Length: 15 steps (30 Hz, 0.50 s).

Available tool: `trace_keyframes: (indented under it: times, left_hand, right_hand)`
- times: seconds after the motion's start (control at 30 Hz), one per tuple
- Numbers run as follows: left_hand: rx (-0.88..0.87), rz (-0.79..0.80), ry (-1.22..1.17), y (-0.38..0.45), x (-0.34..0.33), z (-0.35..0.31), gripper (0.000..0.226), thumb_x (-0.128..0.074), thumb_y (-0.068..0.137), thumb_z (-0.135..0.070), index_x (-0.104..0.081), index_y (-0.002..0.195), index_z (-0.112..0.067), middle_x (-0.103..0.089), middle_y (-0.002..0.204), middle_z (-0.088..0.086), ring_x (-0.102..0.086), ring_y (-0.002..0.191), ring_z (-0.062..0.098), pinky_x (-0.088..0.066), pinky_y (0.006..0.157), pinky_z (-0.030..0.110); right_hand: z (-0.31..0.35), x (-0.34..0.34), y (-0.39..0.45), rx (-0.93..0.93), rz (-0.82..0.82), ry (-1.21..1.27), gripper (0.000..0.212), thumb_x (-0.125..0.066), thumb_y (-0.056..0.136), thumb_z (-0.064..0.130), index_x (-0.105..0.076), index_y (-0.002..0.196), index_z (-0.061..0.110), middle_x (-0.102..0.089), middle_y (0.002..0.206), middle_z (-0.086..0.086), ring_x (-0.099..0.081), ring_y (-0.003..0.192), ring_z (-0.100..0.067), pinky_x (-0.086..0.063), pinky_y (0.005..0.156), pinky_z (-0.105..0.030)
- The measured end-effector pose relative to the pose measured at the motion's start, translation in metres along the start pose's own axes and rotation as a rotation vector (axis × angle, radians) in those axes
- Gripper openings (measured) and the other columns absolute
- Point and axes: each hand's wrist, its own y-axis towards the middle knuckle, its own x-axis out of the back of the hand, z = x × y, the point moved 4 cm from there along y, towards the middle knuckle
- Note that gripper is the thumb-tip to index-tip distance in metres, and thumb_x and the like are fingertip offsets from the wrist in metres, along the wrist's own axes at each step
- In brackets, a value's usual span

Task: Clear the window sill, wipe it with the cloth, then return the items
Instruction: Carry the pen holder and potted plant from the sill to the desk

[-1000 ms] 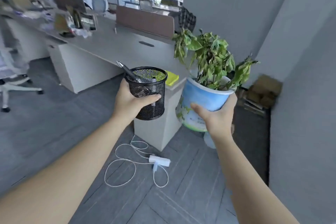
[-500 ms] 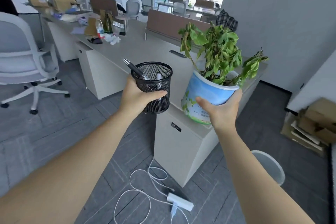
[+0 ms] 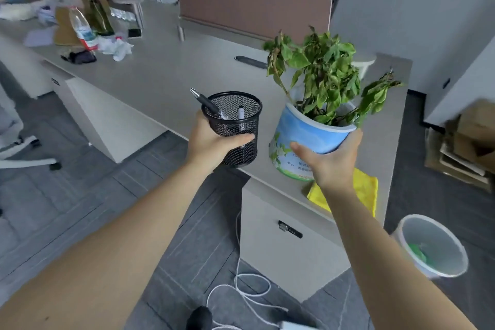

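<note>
Head view: left hand (image 3: 211, 143) grips a black wire-mesh pen cup (image 3: 235, 126) holding two pens (image 3: 211, 107); right hand (image 3: 330, 161) grips a blue printed pot (image 3: 302, 136) of green leafy plant (image 3: 324, 75).

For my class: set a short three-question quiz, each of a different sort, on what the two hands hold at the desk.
1. True or false: the left hand grips the black wire-mesh pen cup.
2. The right hand holds: A) clear plastic bottle, B) blue-and-white plant pot, C) grey bin.
3. Fill in: under the pot lies a folded ____ cloth.

Key: 1 true; 2 B; 3 yellow.
</note>
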Motion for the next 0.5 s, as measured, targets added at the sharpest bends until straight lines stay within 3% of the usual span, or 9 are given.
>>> trace_keyframes:
  times: [0.07, 0.1, 0.17, 0.23, 0.3, 0.4, 0.5]
  left_hand:
    - [0.005, 0.054, 0.007, 0.047, 0.002, 0.027, 0.058, -0.084, 0.043, -0.024, -0.057, 0.093, -0.016, -0.067, 0.097, 0.004, -0.063, 0.087, 0.001, -0.052, 0.082, 0.023]
    - [0.019, 0.072, 0.015, 0.068, 0.002, 0.042, 0.061, -0.084, 0.041, -0.028, -0.056, 0.094, -0.015, -0.067, 0.099, 0.006, -0.065, 0.09, 0.007, -0.053, 0.085, 0.03]
    - [0.033, 0.112, 0.028, 0.109, 0.001, 0.069, 0.076, -0.082, 0.036, -0.036, -0.054, 0.102, -0.009, -0.066, 0.106, 0.011, -0.064, 0.097, 0.021, -0.052, 0.089, 0.042]
    - [0.04, 0.162, 0.042, 0.142, -0.005, 0.095, 0.08, -0.081, 0.036, -0.036, -0.052, 0.106, -0.009, -0.065, 0.109, 0.01, -0.062, 0.099, 0.021, -0.05, 0.092, 0.04]
    - [0.042, 0.208, 0.056, 0.169, -0.015, 0.118, 0.075, -0.08, 0.036, -0.037, -0.053, 0.102, -0.013, -0.065, 0.106, 0.008, -0.062, 0.097, 0.018, -0.05, 0.091, 0.038]
    - [0.003, 0.275, 0.101, 0.195, -0.029, 0.148, 0.05, -0.081, 0.04, -0.029, -0.054, 0.082, -0.027, -0.065, 0.088, -0.002, -0.062, 0.082, 0.005, -0.049, 0.078, 0.02]
    - [0.023, 0.282, 0.114, 0.21, -0.037, 0.17, 0.05, -0.08, 0.039, -0.029, -0.05, 0.078, -0.034, -0.063, 0.088, -0.007, -0.061, 0.081, -0.001, -0.047, 0.078, 0.015]
  right_hand:
    - [-0.023, -0.034, 0.022, -0.033, -0.05, -0.038, 0.084, -0.081, 0.045, 0.026, -0.031, 0.111, 0.017, -0.043, 0.1, 0.018, -0.05, 0.103, -0.013, -0.046, 0.089, -0.027]
    - [-0.035, -0.049, 0.032, -0.053, -0.065, -0.051, 0.084, -0.082, 0.046, 0.026, -0.031, 0.112, 0.018, -0.042, 0.1, 0.02, -0.051, 0.102, -0.009, -0.046, 0.089, -0.025]
    - [-0.06, -0.072, 0.051, -0.082, -0.097, -0.077, 0.083, -0.084, 0.049, 0.019, -0.031, 0.113, 0.017, -0.041, 0.098, 0.023, -0.052, 0.093, 0.013, -0.046, 0.083, -0.01]
    - [-0.082, -0.088, 0.067, -0.101, -0.126, -0.13, 0.082, -0.087, 0.053, 0.009, -0.033, 0.114, 0.012, -0.04, 0.096, 0.023, -0.047, 0.084, 0.029, -0.04, 0.072, 0.004]
    - [-0.104, -0.1, 0.081, -0.112, -0.155, -0.177, 0.087, -0.086, 0.053, 0.009, -0.033, 0.121, 0.003, -0.042, 0.097, 0.021, -0.05, 0.087, 0.022, -0.04, 0.072, 0.006]
    - [-0.131, -0.114, 0.098, -0.135, -0.178, -0.211, 0.097, -0.083, 0.048, 0.019, -0.031, 0.127, 0.0, -0.048, 0.112, 0.003, -0.051, 0.1, -0.007, -0.043, 0.08, -0.003]
    - [-0.152, -0.126, 0.111, -0.15, -0.198, -0.234, 0.099, -0.082, 0.047, 0.023, -0.031, 0.128, 0.0, -0.047, 0.12, -0.005, -0.049, 0.108, -0.013, -0.045, 0.088, -0.013]
